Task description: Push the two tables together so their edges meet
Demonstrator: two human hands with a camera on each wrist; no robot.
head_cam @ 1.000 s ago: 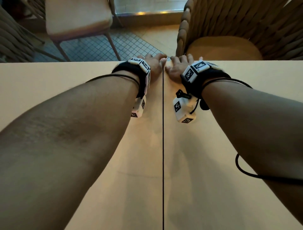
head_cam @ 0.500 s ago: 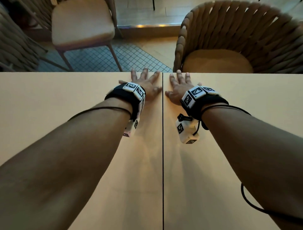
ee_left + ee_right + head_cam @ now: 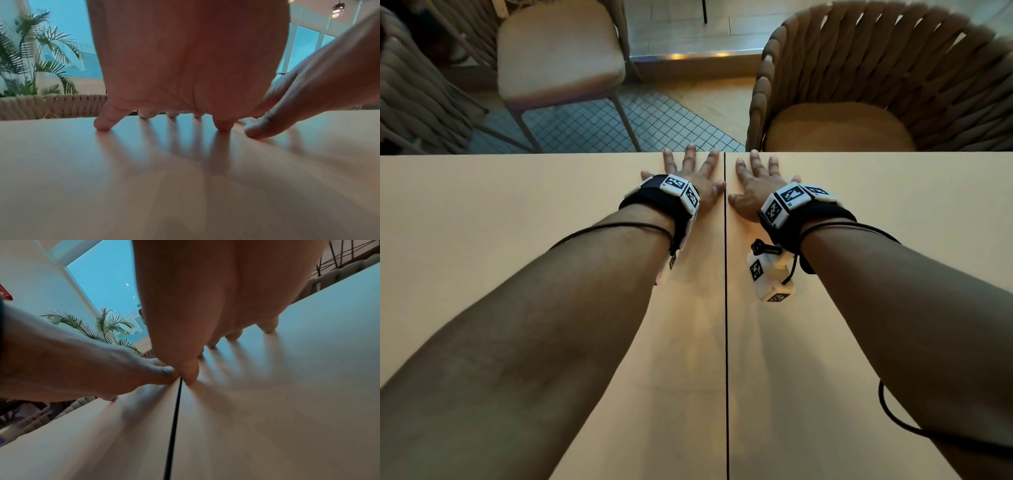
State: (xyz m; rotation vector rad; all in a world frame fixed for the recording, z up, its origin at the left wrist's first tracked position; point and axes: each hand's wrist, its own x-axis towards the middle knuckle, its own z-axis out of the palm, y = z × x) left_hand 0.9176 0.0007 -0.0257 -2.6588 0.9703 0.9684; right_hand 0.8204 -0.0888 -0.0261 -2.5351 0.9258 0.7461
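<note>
Two light wooden tables stand side by side, the left table (image 3: 500,222) and the right table (image 3: 911,205), their inner edges meeting along a thin dark seam (image 3: 725,342). My left hand (image 3: 693,174) lies with fingers spread, fingertips on the left table's top next to the seam, near the far edge. My right hand (image 3: 755,181) lies the same way on the right table. The thumbs nearly touch over the seam (image 3: 179,386). In the left wrist view the left hand's fingertips (image 3: 102,126) press the tabletop (image 3: 185,186). Neither hand holds anything.
A woven rope armchair (image 3: 876,85) stands just past the right table's far edge. A chair with a padded seat (image 3: 558,51) stands beyond the left table, another woven chair (image 3: 410,96) at far left. A black cable (image 3: 914,428) trails off my right forearm.
Both hands drew back from the tables' far edge and their fingers straightened, from curled at that edge to spread on the tops. The seam between the tables looks unchanged.
</note>
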